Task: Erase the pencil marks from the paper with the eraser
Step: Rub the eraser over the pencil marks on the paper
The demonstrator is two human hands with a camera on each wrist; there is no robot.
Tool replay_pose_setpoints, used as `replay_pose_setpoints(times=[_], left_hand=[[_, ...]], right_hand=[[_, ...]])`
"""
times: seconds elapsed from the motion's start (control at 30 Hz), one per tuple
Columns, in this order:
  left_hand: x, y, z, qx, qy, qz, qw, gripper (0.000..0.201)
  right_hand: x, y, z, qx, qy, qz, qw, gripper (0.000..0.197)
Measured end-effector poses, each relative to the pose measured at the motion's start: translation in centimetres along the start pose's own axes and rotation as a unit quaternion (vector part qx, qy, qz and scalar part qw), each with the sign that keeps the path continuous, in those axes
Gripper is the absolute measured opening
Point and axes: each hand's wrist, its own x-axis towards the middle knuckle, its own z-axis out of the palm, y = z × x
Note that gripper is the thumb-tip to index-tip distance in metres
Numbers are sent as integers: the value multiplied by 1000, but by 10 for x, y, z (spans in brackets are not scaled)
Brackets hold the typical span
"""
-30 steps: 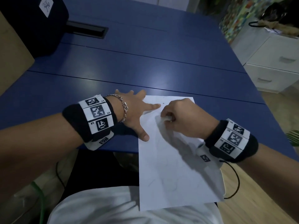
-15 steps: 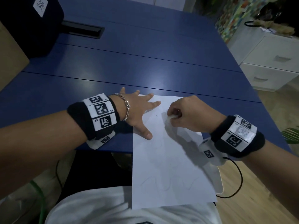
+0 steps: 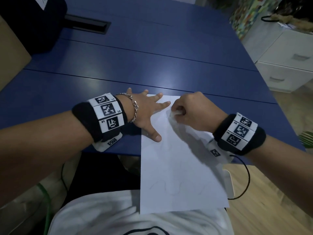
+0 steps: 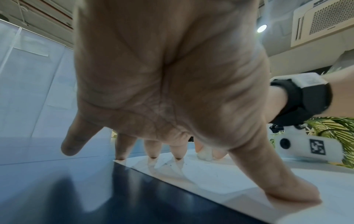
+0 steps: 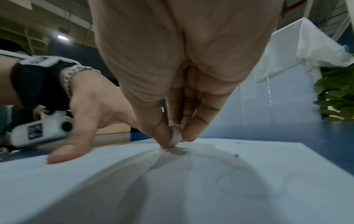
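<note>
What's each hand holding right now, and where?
Right hand pinches the eraser by its sides; left hand holds nothing, pressing flat on the paper.

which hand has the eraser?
The right hand: it pinches the eraser against the paper. The left hand lies flat, fingers spread.

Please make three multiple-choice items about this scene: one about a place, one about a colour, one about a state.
1. Where does the eraser touch the paper?
A. far end
B. near end
C. off the paper

2. What colour is the table?
A. red
B. blue
C. white

3. How is the left hand?
A. curled in a fist
B. holding a pencil
C. spread flat on the paper

Answers:
1 A, the right hand rubs near the far edge.
2 B, blue shows all round the sheet.
3 C, straight fingers press the sheet.
</note>
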Motion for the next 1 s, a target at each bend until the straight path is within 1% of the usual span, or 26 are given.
replay_pose_setpoints(times=[0.07, 0.1, 0.13, 0.2, 0.23, 0.3, 0.37, 0.4, 0.47, 0.53, 0.57, 0.63, 0.7, 0.73, 0.77, 0.87, 0.9, 0.93, 1.0], left_hand=[[0, 0, 0, -1, -2, -1, 1000, 137], [0, 0, 0, -2, -2, -1, 1000, 137], [0, 0, 0, -3, -2, 0, 1000, 137], [1, 0, 0, -3, -2, 2, 1000, 137], [1, 0, 0, -3, -2, 3, 1000, 137], [1, -1, 0, -3, -4, 2, 1000, 138], [2, -1, 0, -3, -6, 2, 1000, 137], [2, 0, 0, -4, -7, 2, 1000, 137], [1, 0, -1, -5, -8, 0, 1000, 137], [1, 0, -1, -4, -7, 2, 1000, 137], [1, 0, -1, -3, -5, 3, 1000, 138], [2, -1, 0, -2, -6, 2, 1000, 137], [1, 0, -1, -1, -6, 1, 1000, 137], [1, 0, -1, 1, -5, 0, 1000, 137], [1, 0, -1, 2, -4, 0, 1000, 137], [0, 0, -1, 0, -1, 1, 1000, 137], [1, 0, -1, -1, -1, 2, 1000, 137], [1, 0, -1, -1, -2, 1, 1000, 137], [0, 0, -1, -1, -5, 0, 1000, 137]], right_hand=[[1, 0, -1, -9, 17, 13, 1000, 10], [-1, -3, 1, -14, 15, 5, 1000, 6], [-6, -7, 3, -18, 6, -10, 1000, 5], [-14, -14, 4, -17, -26, -40, 999, 13], [-14, -14, 2, -18, -36, -43, 998, 15], [-8, -5, -2, -19, -29, -20, 999, 17], [-3, 2, -4, -10, -6, 10, 1000, 15], [-4, 2, -3, -11, -1, 12, 1000, 13], [-10, -5, 1, -21, -17, -18, 999, 14], [-18, -14, 1, -15, -52, -56, 997, 17], [-18, -14, -2, -19, -61, -62, 996, 17], [-9, -6, -9, -36, -44, -40, 998, 17], [-4, 4, -13, -22, -12, -15, 1000, 15], [-4, 4, -12, -18, -6, -15, 1000, 14], [-7, 1, -10, -21, -12, -22, 999, 13], [-23, -18, -1, -13, -62, -67, 996, 13], [-24, -20, -1, -12, -75, -68, 995, 13], [-22, -17, -3, -18, -75, -64, 995, 13], [-11, -5, -8, -39, -41, -41, 998, 15]])
